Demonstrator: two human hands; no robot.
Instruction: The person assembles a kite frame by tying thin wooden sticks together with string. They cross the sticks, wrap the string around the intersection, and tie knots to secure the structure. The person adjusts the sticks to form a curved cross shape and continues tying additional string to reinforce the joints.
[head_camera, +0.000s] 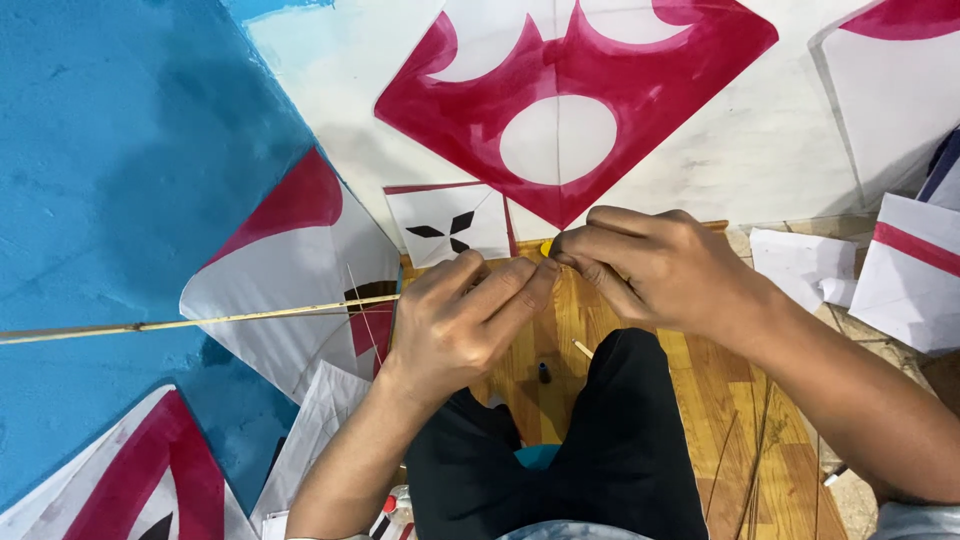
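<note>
A: What are the hands on?

B: The left hand (462, 315) is pinched on the near end of a thin bamboo stick (200, 322), which runs off to nine o'clock across a white-and-red kite (290, 270). Fingers together, thumb pressed against them, clamped on the stick.

A: And the other?

B: The right hand (640, 265) meets it fingertip to fingertip at about twelve o'clock from the knees. Its fingers are curled tight together on something small; a bit of yellow (546, 247) peeks out between the two hands, but I cannot tell what it is.

A: Why hold it that way?

B: I'd judge the stick is held level and close to the body so both hands can work on its tip.

A: What lies around?

B: A big red-and-white kite (570, 100) at twelve, a blue sheet (120, 150) from nine to eleven, and another kite (140, 470) at seven. Paper scraps (800, 265) sit at two to three o'clock. A small dark bottle (544, 372) stands on the wooden board (730, 400) just beyond the dark trousers (620, 440).

A: Anything in the way?

B: The kites crowd the left side, under the stick's long end.
</note>
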